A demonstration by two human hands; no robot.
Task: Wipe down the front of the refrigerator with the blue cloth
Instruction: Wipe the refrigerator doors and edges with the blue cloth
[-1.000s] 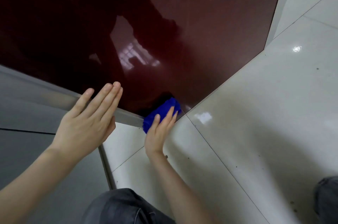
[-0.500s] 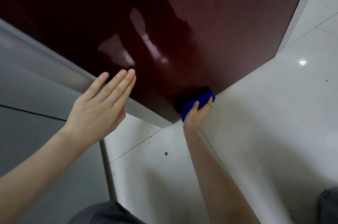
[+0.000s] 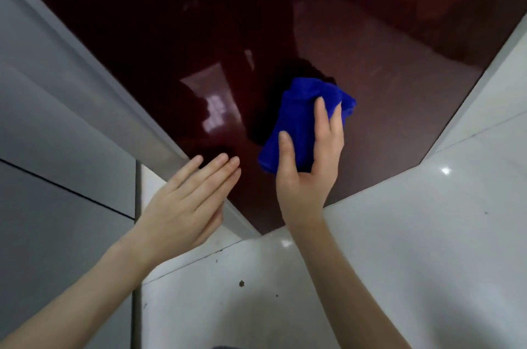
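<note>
The person is showing two bare hands, the left hand [image 3: 185, 206] and the right hand [image 3: 308, 174], both with slim fingers [image 3: 320, 113] and short, plain nails. Both forearms [image 3: 348, 286] are showing bare all the way to the lower edge of view. There a small strip of dark grey-blue clothing [image 3: 226, 347] is just peeking in.

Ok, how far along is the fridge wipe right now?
Done: hard to say; the glossy dark red refrigerator door shows only reflections, no clear wiped patch. In hand: the right hand holds the bunched blue cloth against the door's lower part, while the left hand lies flat at its lower left edge. To do: likely the wide stretch of door above and to the right of the cloth.
</note>
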